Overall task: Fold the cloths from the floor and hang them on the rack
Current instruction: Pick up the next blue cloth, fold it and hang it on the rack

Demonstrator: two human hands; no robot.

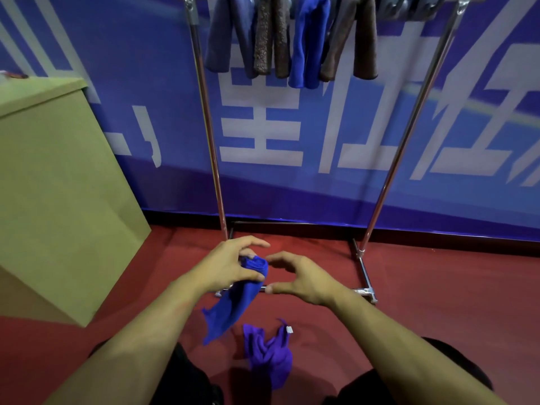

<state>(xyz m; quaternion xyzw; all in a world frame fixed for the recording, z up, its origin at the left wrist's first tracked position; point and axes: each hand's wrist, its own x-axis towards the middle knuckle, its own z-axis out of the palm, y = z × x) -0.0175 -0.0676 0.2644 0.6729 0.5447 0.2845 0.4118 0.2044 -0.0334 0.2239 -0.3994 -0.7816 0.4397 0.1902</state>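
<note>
My left hand grips the bunched top of a blue cloth, which hangs down from it above the red floor. Just to its right, my right hand is open with curved fingers, close to the cloth's top but not touching it. A purple cloth lies crumpled on the floor between my knees. The metal rack stands ahead against the wall. Several folded cloths, blue, grey and brown, hang over its top bar.
A tan cardboard box stands on the left beside the rack. The rack's base bars lie on the red floor under my hands. A blue banner wall closes off the back.
</note>
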